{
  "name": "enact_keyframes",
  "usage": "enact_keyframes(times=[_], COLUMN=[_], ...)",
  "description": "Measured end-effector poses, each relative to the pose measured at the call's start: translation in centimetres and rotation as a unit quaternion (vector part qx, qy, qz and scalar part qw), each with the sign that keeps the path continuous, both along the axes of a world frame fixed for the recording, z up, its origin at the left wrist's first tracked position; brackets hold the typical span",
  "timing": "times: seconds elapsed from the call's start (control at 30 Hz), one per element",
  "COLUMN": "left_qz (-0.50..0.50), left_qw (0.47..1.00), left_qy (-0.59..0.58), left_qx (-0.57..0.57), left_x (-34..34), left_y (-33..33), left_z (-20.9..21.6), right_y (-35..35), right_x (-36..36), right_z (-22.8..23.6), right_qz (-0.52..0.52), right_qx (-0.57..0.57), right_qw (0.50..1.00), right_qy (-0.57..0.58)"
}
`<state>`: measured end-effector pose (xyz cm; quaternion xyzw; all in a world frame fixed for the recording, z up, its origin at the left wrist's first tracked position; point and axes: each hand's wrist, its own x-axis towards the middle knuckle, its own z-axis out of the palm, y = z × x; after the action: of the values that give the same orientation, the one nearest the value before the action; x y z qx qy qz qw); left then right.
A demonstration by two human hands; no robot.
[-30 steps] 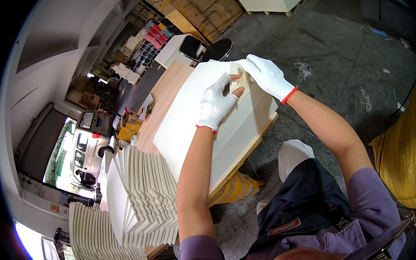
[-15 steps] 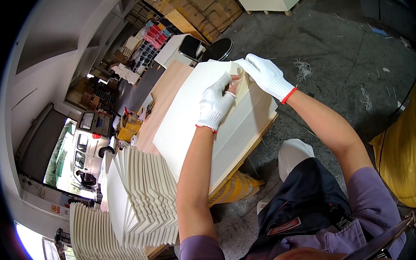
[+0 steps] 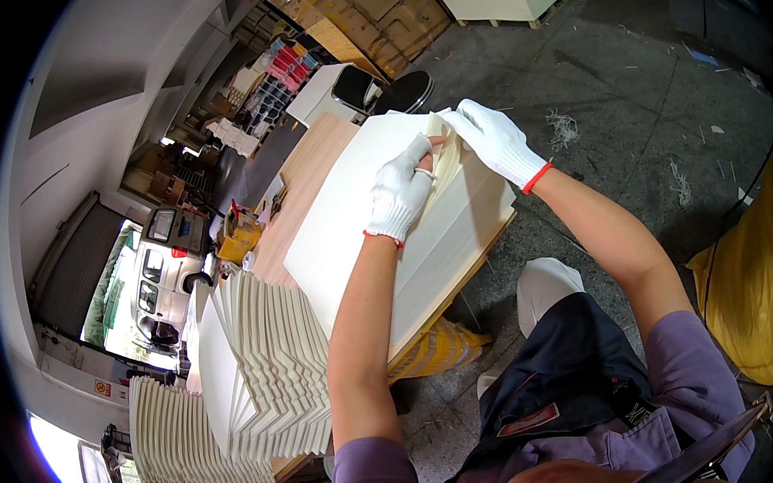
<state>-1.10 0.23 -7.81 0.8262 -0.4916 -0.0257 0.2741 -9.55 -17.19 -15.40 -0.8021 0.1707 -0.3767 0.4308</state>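
Note:
Both my hands wear white knit gloves with red cuffs and are at the far edge of a stack of large white sheets [image 3: 348, 208] on a table. My left hand [image 3: 400, 186] rests on the top sheet, its bare fingertips curled round the raised edges [image 3: 447, 164] of several sheets. At the far right corner, my right hand [image 3: 490, 141] is closed on the same edges, its fingers pressed together over them. These edges bend up between my hands and look cream-coloured. What lies under my fingers is partly hidden.
Fanned piles of folded white sheets [image 3: 273, 359] stand at the near left. Beyond the stack runs a wood-grain tabletop [image 3: 308, 161] with a yellow container [image 3: 239, 237]. A black round stool [image 3: 411, 91] stands behind. Yellow sacking [image 3: 762, 284] is at right; string scraps [image 3: 563, 129] litter the floor.
My left hand has shifted very slightly at the sheets' edge, and the raised edges between my hands have bent a little differently. My right hand stays almost in place.

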Motion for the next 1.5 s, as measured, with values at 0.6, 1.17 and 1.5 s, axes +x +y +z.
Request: enact_keyframes(times=[0.6,1.17,1.5], left_qz=[-0.029,-0.019,0.003], left_qw=[0.981,0.999,0.998], left_qy=[-0.192,-0.016,0.047], left_qx=[-0.027,-0.021,-0.033], left_x=[-0.5,0.6,-0.1], left_y=[0.8,-0.1,0.0], left_z=[-1.5,-1.3,-1.0], right_y=[-1.6,-0.6,-0.1], right_x=[-3.8,-0.9,-0.6], right_z=[1.7,0.9,0.2], right_qz=[-0.031,0.042,0.028], right_qx=[-0.129,-0.012,0.018], right_qw=[0.969,0.999,0.999], right_qy=[0.21,0.004,-0.011])
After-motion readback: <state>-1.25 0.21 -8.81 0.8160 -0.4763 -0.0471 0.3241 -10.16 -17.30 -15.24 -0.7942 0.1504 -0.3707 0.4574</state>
